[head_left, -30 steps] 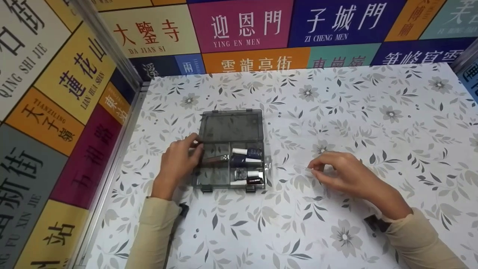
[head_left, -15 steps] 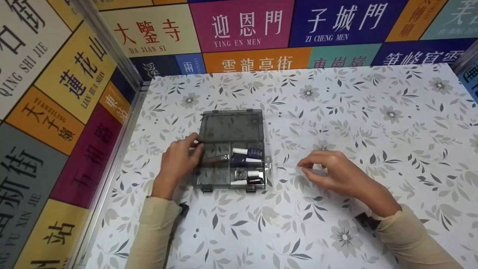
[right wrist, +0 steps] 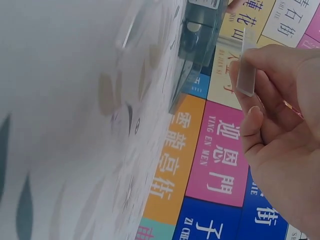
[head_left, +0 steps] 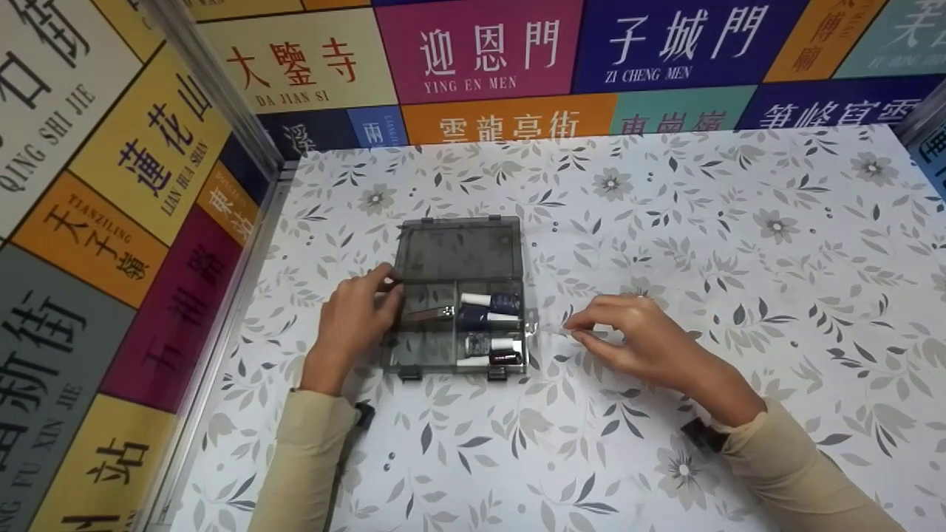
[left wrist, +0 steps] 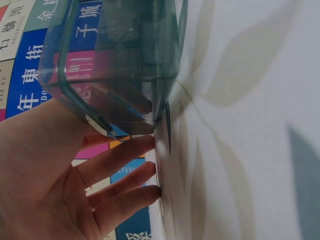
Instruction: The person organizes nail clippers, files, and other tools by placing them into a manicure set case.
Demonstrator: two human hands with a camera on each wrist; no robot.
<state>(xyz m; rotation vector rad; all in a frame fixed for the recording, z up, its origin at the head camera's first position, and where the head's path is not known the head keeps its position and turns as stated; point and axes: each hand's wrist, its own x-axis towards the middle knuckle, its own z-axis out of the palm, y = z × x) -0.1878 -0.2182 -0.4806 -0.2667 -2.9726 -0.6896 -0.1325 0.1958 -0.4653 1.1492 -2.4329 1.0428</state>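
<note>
A smoky translucent compartment case [head_left: 457, 236] lies with its lid back, also in the left wrist view as a clear greenish wall [left wrist: 120, 60]. Its right half holds several nail polish bottles [head_left: 488, 319]; a nail clipper [head_left: 429, 314] lies in the left half. My left hand [head_left: 355, 318] rests against the case's left side. In the left wrist view, three fingers [left wrist: 122, 162] extend loosely below it; the thumb is hidden. To the right of the case, my right hand [head_left: 635, 336] pinches a small clear plastic divider [right wrist: 246, 75] between thumb and fingers.
Another clear strip [right wrist: 132, 22] lies on the table by the case's right side. White leaf-patterned cloth [head_left: 665, 236] covers the table. Walls with coloured sign panels [head_left: 480, 52] stand at the back and left.
My right hand has moved left toward the case, carrying the clear divider. The left hand and the case have stayed in place.
</note>
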